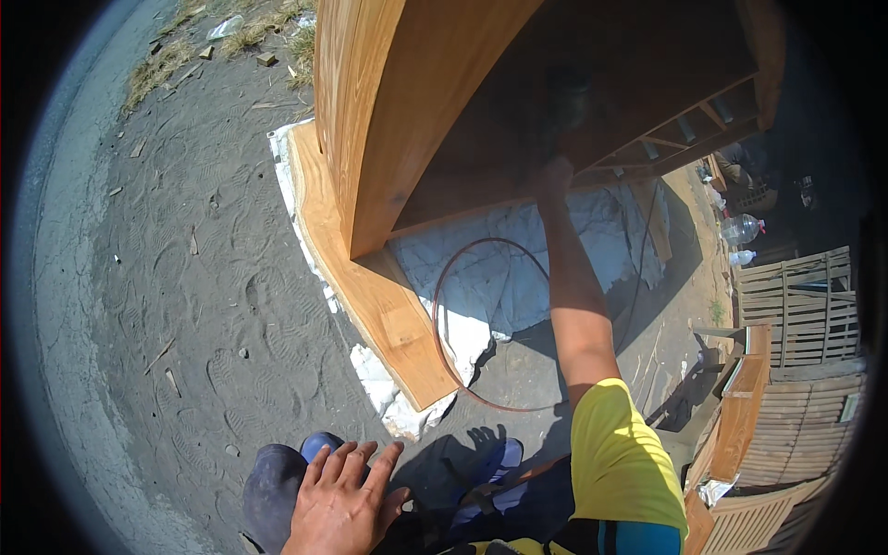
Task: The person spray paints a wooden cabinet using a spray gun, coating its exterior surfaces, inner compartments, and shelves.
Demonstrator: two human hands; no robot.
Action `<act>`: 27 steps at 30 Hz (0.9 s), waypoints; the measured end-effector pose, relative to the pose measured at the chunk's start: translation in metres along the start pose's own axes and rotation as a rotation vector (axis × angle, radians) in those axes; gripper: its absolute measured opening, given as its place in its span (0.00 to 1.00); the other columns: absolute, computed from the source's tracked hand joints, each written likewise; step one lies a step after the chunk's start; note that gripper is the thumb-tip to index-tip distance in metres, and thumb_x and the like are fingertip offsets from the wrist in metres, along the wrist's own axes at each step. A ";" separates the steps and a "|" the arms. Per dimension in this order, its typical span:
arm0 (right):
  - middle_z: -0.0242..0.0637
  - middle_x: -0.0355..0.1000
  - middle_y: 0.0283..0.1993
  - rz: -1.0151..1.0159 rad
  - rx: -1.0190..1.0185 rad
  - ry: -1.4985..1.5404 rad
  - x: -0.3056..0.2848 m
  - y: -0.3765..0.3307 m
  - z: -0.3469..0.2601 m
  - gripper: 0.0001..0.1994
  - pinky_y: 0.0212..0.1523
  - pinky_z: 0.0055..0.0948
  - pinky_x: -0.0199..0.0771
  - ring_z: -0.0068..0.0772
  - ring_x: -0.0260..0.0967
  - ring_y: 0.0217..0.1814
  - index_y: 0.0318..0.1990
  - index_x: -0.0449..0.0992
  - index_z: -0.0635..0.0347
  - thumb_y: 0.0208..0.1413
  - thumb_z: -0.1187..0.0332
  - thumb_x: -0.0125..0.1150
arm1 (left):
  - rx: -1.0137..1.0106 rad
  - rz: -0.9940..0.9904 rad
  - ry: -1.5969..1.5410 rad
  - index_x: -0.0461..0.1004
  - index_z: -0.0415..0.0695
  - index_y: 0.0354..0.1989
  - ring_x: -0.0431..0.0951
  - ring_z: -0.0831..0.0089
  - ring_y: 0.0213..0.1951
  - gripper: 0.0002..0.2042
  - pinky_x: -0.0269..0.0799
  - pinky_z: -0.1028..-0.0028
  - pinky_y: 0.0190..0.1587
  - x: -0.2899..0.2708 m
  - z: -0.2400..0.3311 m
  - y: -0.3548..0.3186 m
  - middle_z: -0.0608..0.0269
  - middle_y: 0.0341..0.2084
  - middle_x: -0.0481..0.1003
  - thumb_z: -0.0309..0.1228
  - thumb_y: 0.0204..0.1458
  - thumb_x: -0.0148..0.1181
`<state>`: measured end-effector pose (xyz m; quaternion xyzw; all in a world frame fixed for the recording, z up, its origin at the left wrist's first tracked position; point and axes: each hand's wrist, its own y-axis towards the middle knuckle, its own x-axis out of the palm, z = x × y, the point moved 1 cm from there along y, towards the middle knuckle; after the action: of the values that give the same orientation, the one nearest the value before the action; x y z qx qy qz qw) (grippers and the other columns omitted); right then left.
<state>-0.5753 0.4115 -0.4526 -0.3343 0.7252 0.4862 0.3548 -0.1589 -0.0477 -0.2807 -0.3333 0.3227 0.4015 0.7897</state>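
My right arm reaches forward into the shaded inside of a large wooden cabinet (421,83). There my right hand (553,176) is closed round the handle of what looks like a spray gun (567,97), with a dark rounded cup on top; shade blurs its details. A reddish-brown hose (438,310) loops over the ground near my forearm. My left hand (344,495) holds nothing, its fingers apart, over my bent knee (273,490) at the lower edge. The cabinet's near corner stands on a wooden plank (398,338).
White sheeting (518,277) lies under the cabinet and plank. Grey sandy ground (213,277) spreads left to a paved strip (69,268). On the right are clear plastic bottles (740,229), a slatted bamboo panel (795,305) and wooden pieces (740,416).
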 end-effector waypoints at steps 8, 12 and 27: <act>0.64 0.80 0.36 -0.077 0.091 0.132 -0.002 -0.053 -0.008 0.31 0.44 0.56 0.80 0.69 0.80 0.45 0.38 0.85 0.70 0.64 0.41 0.61 | 0.026 -0.108 0.043 0.70 0.49 0.69 0.77 0.52 0.61 0.28 0.69 0.54 0.67 -0.025 -0.024 0.027 0.52 0.56 0.78 0.41 0.61 0.66; 0.60 0.81 0.36 -0.003 0.125 0.140 -0.050 -0.054 -0.039 0.27 0.41 0.55 0.77 0.68 0.79 0.45 0.52 0.82 0.63 0.66 0.44 0.60 | -0.029 -0.208 0.070 0.70 0.53 0.69 0.78 0.50 0.59 0.28 0.67 0.54 0.68 -0.033 -0.031 0.037 0.54 0.54 0.80 0.45 0.61 0.64; 0.56 0.79 0.30 0.173 0.176 0.276 -0.152 -0.085 -0.032 0.23 0.36 0.51 0.75 0.65 0.79 0.35 0.38 0.81 0.64 0.66 0.48 0.64 | 0.057 -0.263 0.101 0.71 0.49 0.68 0.79 0.52 0.59 0.26 0.69 0.54 0.66 -0.025 -0.044 0.075 0.52 0.55 0.80 0.46 0.65 0.59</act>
<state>-0.4311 0.3772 -0.3561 -0.3019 0.8329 0.3989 0.2367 -0.2451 -0.0583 -0.3068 -0.3701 0.3270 0.2681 0.8272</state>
